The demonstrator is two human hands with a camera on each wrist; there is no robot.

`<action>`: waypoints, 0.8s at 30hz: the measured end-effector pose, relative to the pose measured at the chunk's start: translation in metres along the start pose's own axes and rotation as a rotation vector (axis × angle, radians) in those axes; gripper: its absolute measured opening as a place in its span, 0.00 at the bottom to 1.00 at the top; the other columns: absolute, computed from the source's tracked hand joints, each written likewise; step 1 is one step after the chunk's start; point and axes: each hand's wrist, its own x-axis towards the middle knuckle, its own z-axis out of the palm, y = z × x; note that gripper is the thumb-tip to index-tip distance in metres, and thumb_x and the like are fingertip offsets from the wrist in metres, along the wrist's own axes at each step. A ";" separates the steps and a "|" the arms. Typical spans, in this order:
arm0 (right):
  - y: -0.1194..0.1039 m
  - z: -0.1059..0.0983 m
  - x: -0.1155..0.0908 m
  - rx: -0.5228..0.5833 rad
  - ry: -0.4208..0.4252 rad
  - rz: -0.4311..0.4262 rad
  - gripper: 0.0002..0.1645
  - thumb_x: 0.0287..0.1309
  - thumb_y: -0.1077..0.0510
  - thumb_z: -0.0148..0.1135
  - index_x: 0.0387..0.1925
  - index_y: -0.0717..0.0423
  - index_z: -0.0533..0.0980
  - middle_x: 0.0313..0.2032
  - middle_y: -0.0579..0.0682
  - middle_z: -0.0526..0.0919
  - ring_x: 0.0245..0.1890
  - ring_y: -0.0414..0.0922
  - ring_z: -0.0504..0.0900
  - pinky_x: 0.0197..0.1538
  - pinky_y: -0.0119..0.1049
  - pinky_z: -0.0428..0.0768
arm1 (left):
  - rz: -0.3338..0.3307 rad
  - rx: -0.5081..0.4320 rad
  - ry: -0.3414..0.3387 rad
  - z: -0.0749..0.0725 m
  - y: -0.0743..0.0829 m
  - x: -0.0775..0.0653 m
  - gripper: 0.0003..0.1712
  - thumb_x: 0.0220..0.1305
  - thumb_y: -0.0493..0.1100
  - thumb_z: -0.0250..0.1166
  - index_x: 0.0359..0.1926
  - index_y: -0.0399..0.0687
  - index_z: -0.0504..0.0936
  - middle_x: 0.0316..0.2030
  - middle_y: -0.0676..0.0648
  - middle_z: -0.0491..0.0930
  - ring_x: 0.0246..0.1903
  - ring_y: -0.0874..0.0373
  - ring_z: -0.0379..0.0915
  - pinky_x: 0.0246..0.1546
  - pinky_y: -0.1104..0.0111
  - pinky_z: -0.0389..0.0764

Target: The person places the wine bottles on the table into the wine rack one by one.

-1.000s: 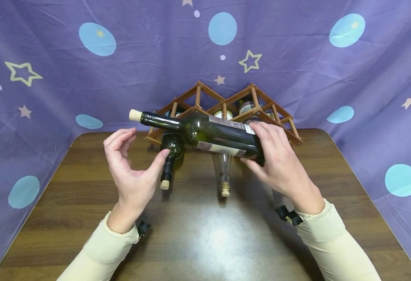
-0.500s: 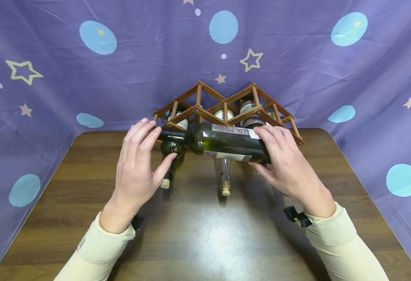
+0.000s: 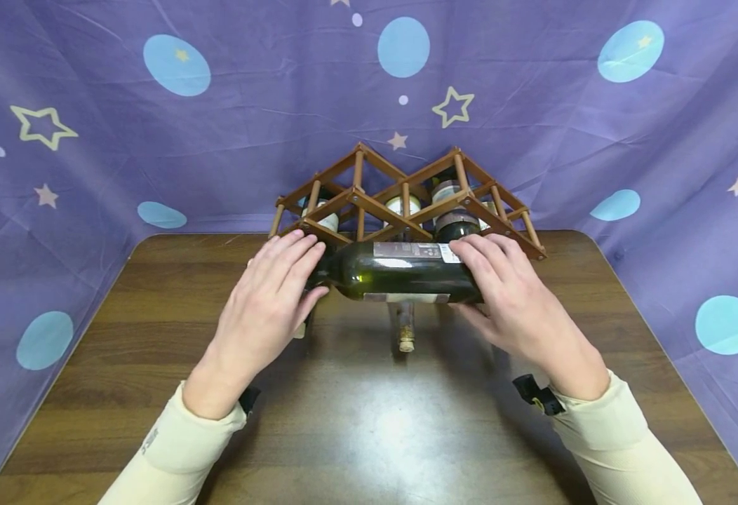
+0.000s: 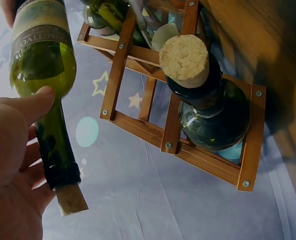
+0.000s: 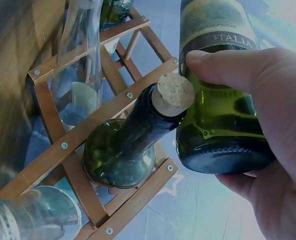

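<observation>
A dark green corked wine bottle [image 3: 407,277] lies sideways between my two hands, in front of the wooden rack. My left hand [image 3: 264,308] holds its neck, the thumb on the near side at the shoulder and the fingers behind it in the left wrist view. The cork [image 4: 71,201] sticks out past that hand. My right hand [image 3: 514,301] grips the base end, its thumb across the label in the right wrist view. A folding wooden wine rack [image 3: 432,208] stands behind, with several bottles lying in its slots.
One clear corked bottle [image 3: 405,326] points out of the rack toward me, partly covered by the held bottle. Another dark corked bottle [image 4: 218,120] sits in the rack's left end. A dark bottle [image 5: 120,150] and glass pieces show at the right. A patterned purple cloth [image 3: 369,84] hangs behind the table.
My left hand has moved right and taken the bottle's neck. The bottle has turned from tilted to nearly level and come lower and nearer. My right hand keeps its grip on the base.
</observation>
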 end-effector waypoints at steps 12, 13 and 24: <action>-0.003 0.000 0.002 0.022 -0.005 -0.021 0.47 0.44 0.58 0.75 0.66 0.65 0.67 0.61 0.60 0.72 0.58 0.62 0.68 0.66 0.50 0.62 | 0.002 -0.008 -0.081 0.007 -0.003 -0.010 0.24 0.68 0.40 0.62 0.61 0.32 0.75 0.50 0.38 0.79 0.50 0.41 0.75 0.61 0.53 0.69; -0.003 0.000 0.002 0.024 -0.004 -0.023 0.47 0.44 0.58 0.75 0.66 0.65 0.67 0.61 0.60 0.72 0.58 0.62 0.68 0.66 0.50 0.62 | -0.002 -0.003 -0.086 0.008 -0.004 -0.010 0.24 0.69 0.41 0.62 0.61 0.32 0.75 0.50 0.38 0.79 0.49 0.42 0.75 0.60 0.53 0.70; -0.002 -0.001 0.002 0.044 -0.008 -0.026 0.48 0.45 0.58 0.74 0.69 0.64 0.66 0.63 0.60 0.72 0.62 0.60 0.67 0.68 0.48 0.61 | -0.006 -0.009 -0.092 0.008 -0.005 -0.015 0.24 0.69 0.44 0.60 0.59 0.33 0.75 0.48 0.40 0.79 0.44 0.43 0.74 0.49 0.51 0.74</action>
